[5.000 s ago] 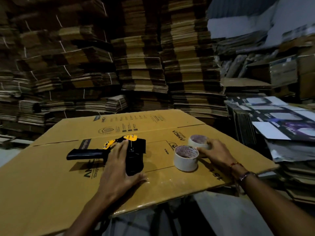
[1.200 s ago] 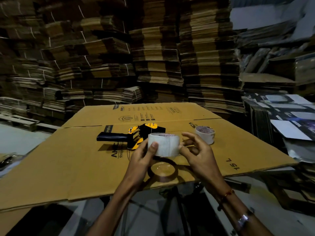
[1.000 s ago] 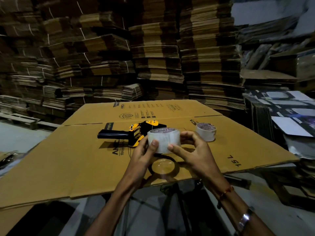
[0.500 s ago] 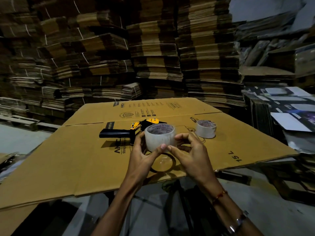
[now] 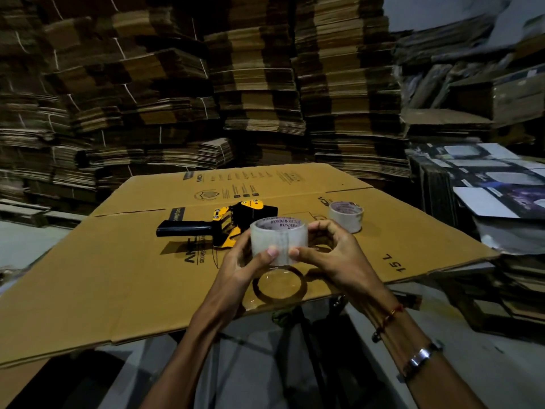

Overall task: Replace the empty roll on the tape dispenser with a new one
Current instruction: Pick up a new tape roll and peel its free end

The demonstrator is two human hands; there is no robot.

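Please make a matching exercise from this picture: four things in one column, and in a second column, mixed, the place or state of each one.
Things:
1. tape roll
2. tape dispenser
3. second roll
4. bracelet

Places or states:
A. lying on its side on the cardboard sheet
B. on the right wrist
C. held up between the left hand and right hand
D. standing on the cardboard, right of the hands

Pairs: 1-C, 2-A, 3-D, 4-B
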